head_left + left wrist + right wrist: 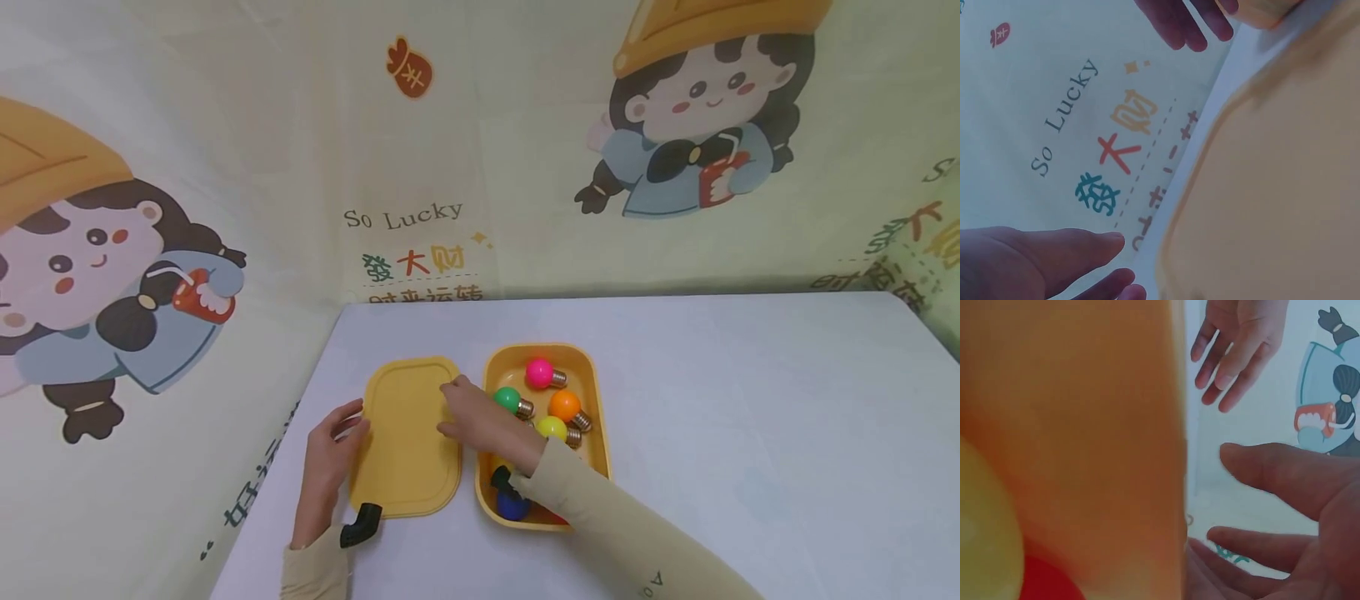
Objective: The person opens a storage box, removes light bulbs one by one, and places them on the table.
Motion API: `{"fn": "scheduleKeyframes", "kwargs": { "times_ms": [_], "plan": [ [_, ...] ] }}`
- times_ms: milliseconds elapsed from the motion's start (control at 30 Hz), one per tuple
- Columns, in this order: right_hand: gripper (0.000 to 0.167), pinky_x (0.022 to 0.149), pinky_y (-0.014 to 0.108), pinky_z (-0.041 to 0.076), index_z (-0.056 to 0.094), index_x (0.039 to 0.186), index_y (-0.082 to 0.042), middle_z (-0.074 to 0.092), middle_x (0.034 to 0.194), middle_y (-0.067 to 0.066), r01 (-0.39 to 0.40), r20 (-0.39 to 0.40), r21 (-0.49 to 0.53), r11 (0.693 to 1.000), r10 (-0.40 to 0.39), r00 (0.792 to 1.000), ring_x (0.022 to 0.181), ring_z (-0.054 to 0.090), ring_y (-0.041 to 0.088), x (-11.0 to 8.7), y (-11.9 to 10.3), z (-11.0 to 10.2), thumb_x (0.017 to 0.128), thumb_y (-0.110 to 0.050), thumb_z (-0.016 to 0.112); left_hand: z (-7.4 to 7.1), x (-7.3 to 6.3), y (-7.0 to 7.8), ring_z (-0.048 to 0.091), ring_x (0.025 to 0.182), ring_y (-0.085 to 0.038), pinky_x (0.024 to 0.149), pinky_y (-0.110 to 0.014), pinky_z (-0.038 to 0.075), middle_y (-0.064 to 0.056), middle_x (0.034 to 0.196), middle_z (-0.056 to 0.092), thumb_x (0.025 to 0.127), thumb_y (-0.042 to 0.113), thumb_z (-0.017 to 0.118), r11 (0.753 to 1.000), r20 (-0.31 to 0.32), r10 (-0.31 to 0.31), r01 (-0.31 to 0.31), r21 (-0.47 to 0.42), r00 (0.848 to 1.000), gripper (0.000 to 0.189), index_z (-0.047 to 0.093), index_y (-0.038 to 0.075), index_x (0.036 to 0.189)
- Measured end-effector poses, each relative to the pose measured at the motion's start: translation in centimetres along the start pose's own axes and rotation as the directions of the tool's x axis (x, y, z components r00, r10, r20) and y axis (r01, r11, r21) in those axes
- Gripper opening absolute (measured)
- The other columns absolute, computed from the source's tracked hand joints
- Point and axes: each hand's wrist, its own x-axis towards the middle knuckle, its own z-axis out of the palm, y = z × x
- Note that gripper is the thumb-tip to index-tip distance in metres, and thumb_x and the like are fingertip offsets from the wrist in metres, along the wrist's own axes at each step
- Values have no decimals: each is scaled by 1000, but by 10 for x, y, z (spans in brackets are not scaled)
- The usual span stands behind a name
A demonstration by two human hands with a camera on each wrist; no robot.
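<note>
Yellow, flat and rounded, a plastic-looking lid (405, 450) lies on the pale surface (735, 433) between the left hand (333, 446) and right hand (486, 423), both loosely spread, pinching nothing. Beside it, an orange-yellow tray (602, 417) corrals multicoloured, metal-based bulbs (538, 372), its depth presumably stopping them rolling.

White table (720, 417) under yellow bin (595, 454) and flat yellow panel (408, 433), apparently a lid.

left hand (333, 446): fingers (1247, 378) loosely extended | right hand (491, 423): thumb (1266, 464) apart from index
</note>
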Motion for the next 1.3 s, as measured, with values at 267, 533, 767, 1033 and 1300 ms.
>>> {"fn": "scheduleKeyframes", "kwargs": {
  "times_ms": [267, 533, 767, 1033, 1300],
  "plan": [
    [55, 107, 37, 47, 48, 142, 2, 47, 141, 18, 31, -35, 92, 995, -28, 999, 124, 54, 27, -14, 6, -11, 96, -21, 67, 7, -4, 17, 53, 123, -24, 80, 1, 41, -12, 141, 55, 100, 16, 59, 996, -13, 70, -71, -61, 997, 40, 56, 8, 138],
    [51, 106, 39, 47, 50, 140, 1, 49, 138, 16, 81, -128, 119, 990, -66, 990, 121, 55, 27, -31, 16, -25, 96, -19, 66, 22, -7, 34, 59, 114, -22, 83, -6, 46, -17, 134, 60, 98, 10, 62, 982, -2, 168, -167, -88, 986, 37, 59, 3, 134],
    [49, 102, 37, 50, 52, 138, 1, 52, 134, 14, 84, -187, 116, 990, -62, 980, 116, 57, 25, -43, 25, -37, 95, -18, 68, 35, -10, 50, 58, 116, -27, 84, -9, 46, -17, 133, 61, 97, 10, 64, 977, 39, 178, -172, -127, 983, 37, 60, 4, 133],
    [53, 102, 40, 51, 50, 140, 2, 51, 136, 15, 47, -211, 103, 994, -24, 977, 120, 57, 28, -52, 37, -44, 94, -17, 69, 52, -15, 59, 61, 113, -28, 84, -11, 48, -15, 128, 64, 96, 12, 66, 971, 61, 202, -192, -140, 977, 36, 62, 5, 131],
    [57, 103, 44, 49, 50, 140, 3, 50, 139, 17, 21, -243, 85, 996, 0, 970, 124, 56, 32, -61, 48, -49, 92, -17, 72, 71, -19, 64, 63, 108, -30, 82, -17, 53, -15, 122, 66, 95, 12, 67, 959, 92, 243, -224, -176, 966, 36, 63, 3, 130]
  ]
}}
